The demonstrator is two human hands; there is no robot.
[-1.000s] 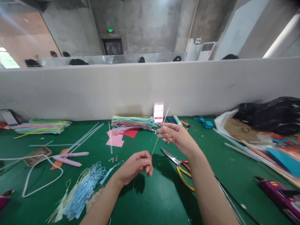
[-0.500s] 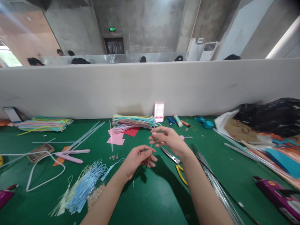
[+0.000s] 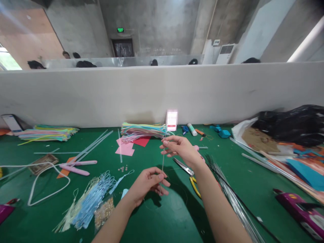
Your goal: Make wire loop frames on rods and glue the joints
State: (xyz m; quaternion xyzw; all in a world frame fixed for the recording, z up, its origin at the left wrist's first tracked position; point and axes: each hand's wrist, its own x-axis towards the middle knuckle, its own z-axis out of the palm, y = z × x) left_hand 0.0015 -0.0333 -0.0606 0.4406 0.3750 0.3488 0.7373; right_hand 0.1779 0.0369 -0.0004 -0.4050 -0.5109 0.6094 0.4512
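Both my hands hold one thin clear stick (image 3: 162, 160) nearly upright over the green table (image 3: 164, 216). My right hand (image 3: 178, 148) pinches its upper end with thumb and fingertips. My left hand (image 3: 149, 184) pinches its lower end, fingers curled. A fine thread loop hangs below my left hand, faint against the table. Scissors (image 3: 188, 172) with yellow and red handles lie just right of the stick, partly under my right forearm. A bundle of pale blue tassels (image 3: 88, 202) lies to the left of my left arm.
A stack of coloured strips (image 3: 141, 130) and pink and red paper (image 3: 125, 148) lie ahead by the grey partition (image 3: 162, 94). A bundle of thin rods (image 3: 227, 189) lies right of my arm. Pink tools (image 3: 76, 167), a white cord (image 3: 48, 184), a black bag (image 3: 293, 125) and a purple tool (image 3: 298, 209) ring the edges.
The stick has swung from a right-leaning slant to nearly upright. My right hand moved left and slightly down; my left hand dropped lower toward the table.
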